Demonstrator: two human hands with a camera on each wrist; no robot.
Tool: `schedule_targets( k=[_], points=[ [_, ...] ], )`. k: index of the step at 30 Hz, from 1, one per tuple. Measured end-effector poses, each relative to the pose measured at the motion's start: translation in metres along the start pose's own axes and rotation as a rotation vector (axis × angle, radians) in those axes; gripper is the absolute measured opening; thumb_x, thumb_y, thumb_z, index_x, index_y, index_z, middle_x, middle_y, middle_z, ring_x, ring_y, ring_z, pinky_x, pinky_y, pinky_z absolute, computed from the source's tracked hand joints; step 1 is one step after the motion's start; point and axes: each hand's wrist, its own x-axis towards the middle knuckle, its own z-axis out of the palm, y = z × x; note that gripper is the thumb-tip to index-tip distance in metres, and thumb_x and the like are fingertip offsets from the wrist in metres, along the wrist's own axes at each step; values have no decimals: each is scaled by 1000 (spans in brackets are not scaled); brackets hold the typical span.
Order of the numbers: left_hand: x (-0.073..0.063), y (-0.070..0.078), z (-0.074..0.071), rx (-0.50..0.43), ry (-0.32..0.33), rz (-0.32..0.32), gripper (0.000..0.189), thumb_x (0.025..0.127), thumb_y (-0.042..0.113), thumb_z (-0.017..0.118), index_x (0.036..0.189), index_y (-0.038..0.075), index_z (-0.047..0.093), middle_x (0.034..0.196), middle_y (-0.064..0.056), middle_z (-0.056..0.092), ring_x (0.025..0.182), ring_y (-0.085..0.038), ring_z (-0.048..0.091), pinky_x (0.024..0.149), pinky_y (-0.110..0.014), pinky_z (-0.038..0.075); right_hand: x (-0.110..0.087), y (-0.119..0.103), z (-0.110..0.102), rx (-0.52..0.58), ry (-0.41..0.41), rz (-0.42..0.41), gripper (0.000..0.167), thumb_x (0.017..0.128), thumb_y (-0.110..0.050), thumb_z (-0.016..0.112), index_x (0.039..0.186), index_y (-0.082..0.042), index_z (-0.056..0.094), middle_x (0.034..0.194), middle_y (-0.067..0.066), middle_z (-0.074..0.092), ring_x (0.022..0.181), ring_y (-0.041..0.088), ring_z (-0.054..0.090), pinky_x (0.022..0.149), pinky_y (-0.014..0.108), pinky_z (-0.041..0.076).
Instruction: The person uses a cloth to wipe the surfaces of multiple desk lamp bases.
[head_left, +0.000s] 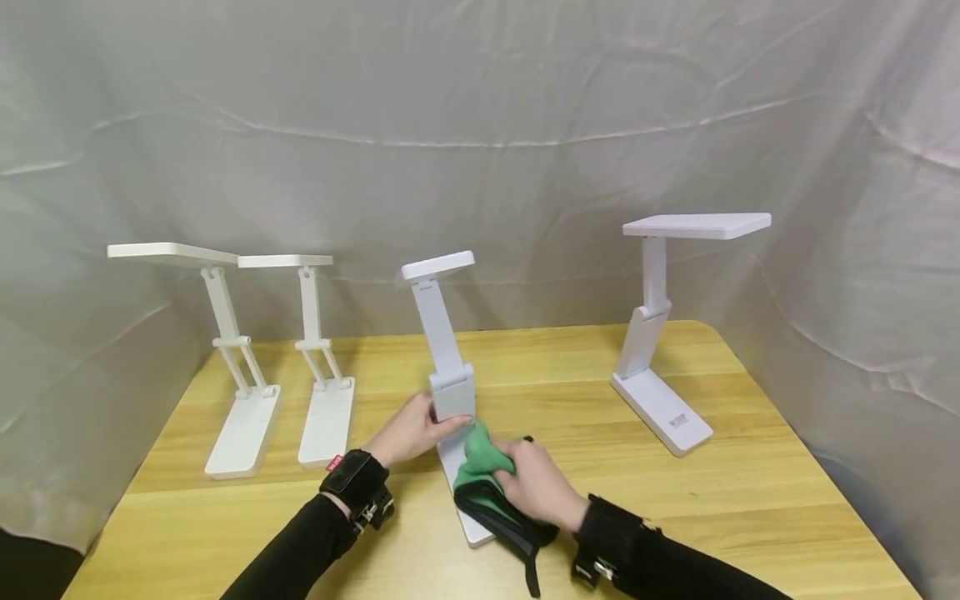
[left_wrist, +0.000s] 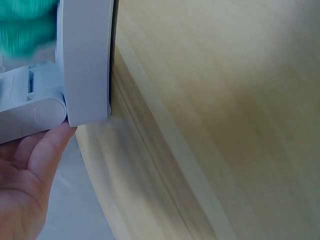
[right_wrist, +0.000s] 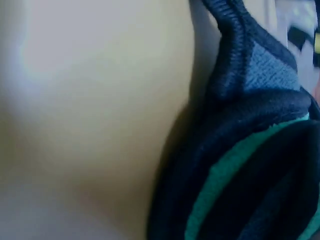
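Note:
A white folding desk lamp (head_left: 438, 329) stands in the middle of the table, its head and jointed arm raised. My left hand (head_left: 412, 430) grips the lower arm just above the base, thumb across its front. In the left wrist view that hand's fingers (left_wrist: 47, 155) meet the hinge end of the lamp base (left_wrist: 87, 60). A green cloth with black edging (head_left: 482, 457) is bunched in my right hand (head_left: 542, 485) and lies against the base's top. The right wrist view shows mostly the cloth's dark border (right_wrist: 225, 130); the right fingertips are hidden there.
Two more white lamps, a far-left one (head_left: 243, 429) and its neighbour (head_left: 327, 421), stand unfolded on the left. Another lamp (head_left: 663, 408) stands at the right. A grey fabric sheet (head_left: 525, 192) hangs behind the wooden table (head_left: 750, 492).

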Motion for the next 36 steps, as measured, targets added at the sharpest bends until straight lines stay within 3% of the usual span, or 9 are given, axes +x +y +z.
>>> schedule_targets(
  k=[6, 12, 15, 19, 23, 26, 31, 33, 36],
  points=[
    [-2, 2, 0, -10, -17, -29, 37, 95, 29, 71, 124, 6, 63, 112, -13, 74, 99, -22, 70, 82, -34, 61, -37, -2, -3, 71, -66, -6, 47, 88, 4, 62, 135, 11, 57, 102, 16, 76, 60, -5, 47, 61, 15, 49],
    [-1, 3, -4, 3, -10, -2, 36, 95, 28, 71, 122, 5, 63, 110, -14, 74, 99, -24, 71, 82, -34, 62, 0, -2, -1, 15, 10, 1, 37, 85, 6, 63, 121, 2, 70, 82, 3, 68, 64, 3, 49, 60, 17, 44],
    [0, 2, -4, 17, 0, 5, 36, 94, 30, 71, 120, 6, 64, 108, -13, 75, 97, -23, 72, 81, -33, 62, 7, -3, 1, -18, 40, -8, 38, 87, 5, 62, 124, 3, 68, 86, 6, 71, 65, 5, 50, 61, 17, 45],
    [-1, 2, -3, 9, 1, -18, 38, 94, 31, 71, 122, 7, 64, 110, -13, 74, 98, -22, 71, 82, -32, 61, -15, -4, 1, -30, -7, -31, 48, 88, 3, 63, 135, 11, 56, 100, 15, 76, 63, -1, 50, 61, 15, 47],
    [-4, 1, -3, 7, -3, -24, 38, 95, 30, 71, 124, 6, 63, 111, -13, 74, 98, -21, 71, 81, -32, 61, -37, -6, 0, -28, -77, -43, 50, 87, 4, 62, 136, 14, 54, 74, 7, 69, 55, -5, 40, 56, 14, 44],
    [-5, 0, -3, 4, -1, -22, 37, 95, 29, 71, 123, 6, 63, 111, -13, 74, 99, -23, 71, 82, -33, 61, -29, -6, -1, -34, -60, -51, 49, 87, 4, 63, 135, 11, 56, 79, 8, 72, 59, -3, 45, 58, 15, 46],
    [-3, 2, -3, 13, 8, -22, 36, 94, 29, 71, 121, 6, 64, 110, -13, 74, 99, -23, 71, 84, -36, 61, 7, -3, 2, -47, 17, -36, 47, 88, 4, 62, 135, 6, 59, 94, 9, 73, 71, 7, 54, 64, 19, 48],
    [-2, 2, -2, 13, 10, -24, 37, 94, 30, 71, 122, 7, 64, 110, -13, 74, 99, -23, 71, 84, -36, 61, 8, -1, 3, -55, 25, -41, 48, 88, 4, 62, 136, 6, 58, 97, 12, 74, 71, 6, 55, 65, 19, 50],
    [-1, 2, -1, -2, 1, -25, 39, 94, 29, 72, 125, 7, 62, 112, -14, 74, 101, -25, 71, 85, -37, 62, -11, 0, 1, -55, 7, -53, 50, 87, 4, 63, 136, 9, 56, 106, 18, 75, 68, 2, 54, 66, 19, 52]
  ],
)
